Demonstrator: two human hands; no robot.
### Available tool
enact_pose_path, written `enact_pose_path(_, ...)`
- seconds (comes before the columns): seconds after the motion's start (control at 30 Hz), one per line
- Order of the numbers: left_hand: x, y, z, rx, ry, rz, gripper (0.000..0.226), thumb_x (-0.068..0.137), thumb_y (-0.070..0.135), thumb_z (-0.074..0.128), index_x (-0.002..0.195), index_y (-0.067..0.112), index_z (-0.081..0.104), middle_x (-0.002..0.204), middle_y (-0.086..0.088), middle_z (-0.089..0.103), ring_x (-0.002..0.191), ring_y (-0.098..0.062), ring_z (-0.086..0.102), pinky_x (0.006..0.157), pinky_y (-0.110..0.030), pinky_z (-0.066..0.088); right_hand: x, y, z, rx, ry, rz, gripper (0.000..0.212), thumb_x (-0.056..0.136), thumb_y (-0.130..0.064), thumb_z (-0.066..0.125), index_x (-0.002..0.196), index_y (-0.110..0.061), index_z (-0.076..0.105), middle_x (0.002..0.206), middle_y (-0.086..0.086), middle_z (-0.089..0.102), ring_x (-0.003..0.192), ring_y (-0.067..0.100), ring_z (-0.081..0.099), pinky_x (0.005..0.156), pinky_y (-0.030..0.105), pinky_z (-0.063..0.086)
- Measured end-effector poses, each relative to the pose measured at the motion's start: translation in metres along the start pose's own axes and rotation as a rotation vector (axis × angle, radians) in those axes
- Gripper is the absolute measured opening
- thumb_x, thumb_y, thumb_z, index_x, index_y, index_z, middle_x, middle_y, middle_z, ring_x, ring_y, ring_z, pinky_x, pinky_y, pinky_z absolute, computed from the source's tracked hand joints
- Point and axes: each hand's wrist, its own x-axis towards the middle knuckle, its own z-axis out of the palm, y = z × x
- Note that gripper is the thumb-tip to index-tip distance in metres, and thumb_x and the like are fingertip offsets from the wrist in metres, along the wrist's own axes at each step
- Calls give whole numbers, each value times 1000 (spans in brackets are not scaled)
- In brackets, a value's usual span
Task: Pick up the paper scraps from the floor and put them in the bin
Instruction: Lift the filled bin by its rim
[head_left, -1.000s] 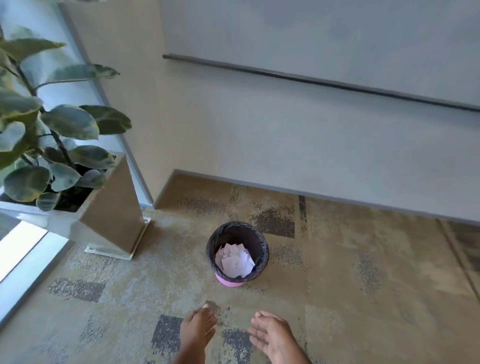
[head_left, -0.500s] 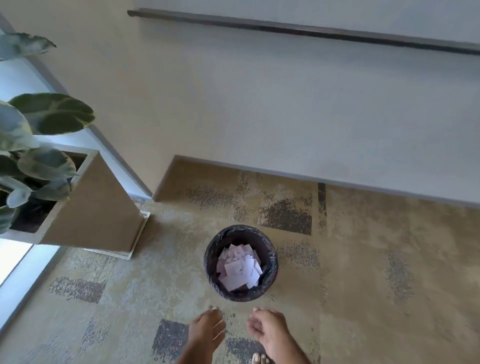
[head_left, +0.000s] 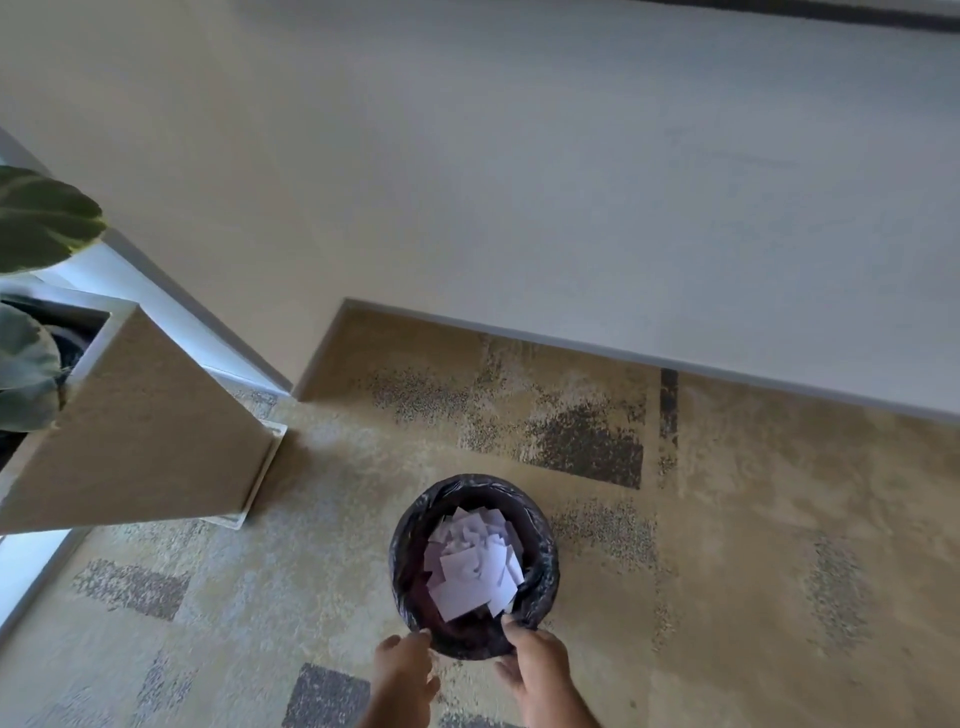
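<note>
Your right hand (head_left: 540, 670) hooks its fingers (head_left: 511, 626) over the near rim of the black-lined bin (head_left: 546, 566). Your left hand (head_left: 405, 670) curls against the rim at 7 o'clock, grip unclear. The bin lies at 12 o'clock from both, paper scraps (head_left: 470, 569) heaped inside. Half a second ago both hands hung short of it.

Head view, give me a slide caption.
Left hand touches and right hand grips the near rim of the bin holding paper scraps.
</note>
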Motion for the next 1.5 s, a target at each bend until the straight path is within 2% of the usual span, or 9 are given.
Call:
enact_pose_path(0.17, 10, 14, 2, -45, -22, 78, 63, 96, 13, 77, 153, 9, 49, 106, -14, 62, 98, -35, 59, 87, -47, 52, 8, -11, 11, -96, 14, -128, 20, 100, -17, 74, 109, -2, 66, 95, 27, 72, 73, 34, 68, 71, 44, 65)
enact_pose_path(0.4, 33, 66, -8, 29, -57, 224, 47, 93, -16, 65, 130, 13, 60, 107, -28, 73, 96, -46, 75, 82, -60, 64, 9, -40, 7, -250, 88, -321, 9, 97, -13, 66, 100, -21, 68, 98, 20, 75, 59, 26, 68, 62, 40, 63)
enact_pose_path(0.63, 5, 80, -23, -87, -47, 236, 43, 82, -13, 75, 113, 14, 63, 103, -28, 74, 87, -44, 74, 70, -58, 65, -24, -72, 25, -385, 70, -352, 8, 90, -14, 67, 96, -19, 70, 90, 24, 74, 50, 27, 59, 56, 32, 57)
enact_pose_path(0.77, -14, 106, -33, -180, -47, 256, 42, 84, -12, 74, 111, 17, 61, 104, -26, 74, 89, -44, 75, 71, -56, 66, -49, -96, 55, -354, 14, -387, 12, 94, -12, 67, 106, -14, 69, 87, 13, 67, 69, 28, 62, 68, 33, 61)
enact_pose_path(0.9, -26, 146, -44, -207, -74, 334, 40, 85, -12, 71, 111, 17, 62, 98, -26, 78, 88, -46, 78, 67, -51, 66, -65, -117, 98, -264, -16, -435, 38, 100, -7, 67, 137, -11, 64, 134, 13, 64, 111, 35, 69, 90, 60, 62)
enact_pose_path(1.0, -24, 180, -50, -217, -62, 387, 45, 85, -13, 70, 118, 16, 60, 103, -26, 76, 93, -45, 77, 66, -48, 67, -68, -131, 130, -267, -68, -472, 30, 100, -4, 65, 130, -9, 68, 134, 16, 68, 111, 35, 71, 91, 60, 62)
enact_pose_path(1.13, -6, 228, -55, -227, -58, 407, 48, 87, -12, 71, 124, 16, 59, 107, -25, 74, 95, -42, 77, 73, -50, 67, -60, -153, 175, -237, -100, -484, 44, 98, -2, 66, 142, -6, 61, 98, -2, 66, 89, 21, 71, 82, 47, 66)
enact_pose_path(1.3, 32, 286, -56, -261, -41, 410, 49, 85, -10, 75, 123, 19, 62, 104, -21, 77, 89, -39, 79, 73, -52, 67, -31, -183, 237, -227, -106, -470, 68, 98, -3, 70, 160, -8, 41, 157, 17, 50, 123, 36, 66, 83, 47, 66)
enact_pose_path(1.5, 78, 347, -49, -291, -52, 460, 45, 89, -7, 74, 128, 12, 64, 112, -23, 75, 99, -41, 77, 81, -55, 66, 5, -221, 305, -229, -170, -460, 59, 97, -4, 71, 153, -10, 52, 146, 16, 61, 120, 33, 69, 88, 50, 66)
